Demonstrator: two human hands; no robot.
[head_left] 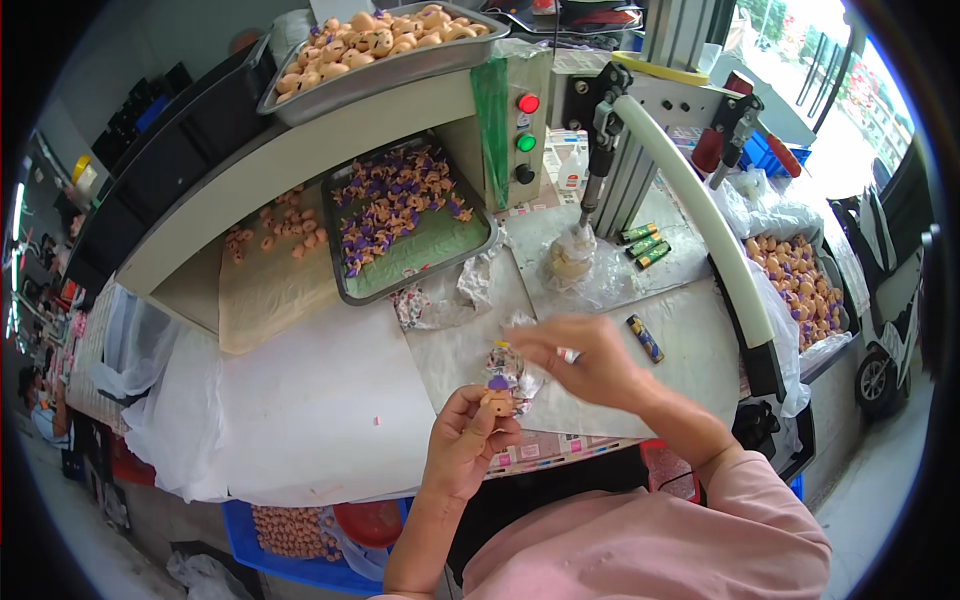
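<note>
My left hand [466, 438] is closed around a small peach-coloured doll figure [498, 403] with a purple top, pinched between thumb and fingers above the table's front edge. My right hand [580, 362] hovers just beyond it to the right, palm down and smeared by motion. A bit of white and red shows under its fingers, and whether the hand holds it cannot be made out. Crumpled, stained paper [515, 375] lies beneath the two hands. To the right of my right hand rests a dark blue battery-shaped cylinder [645, 339].
A dark tray [488, 246] of peach and purple parts stands under a shelf. Above sits a metal tray [290, 104] of peach heads. A press with a white curved arm [700, 210] rises at right, near green cylinders [645, 244]. A lined crate [830, 345] holds more parts.
</note>
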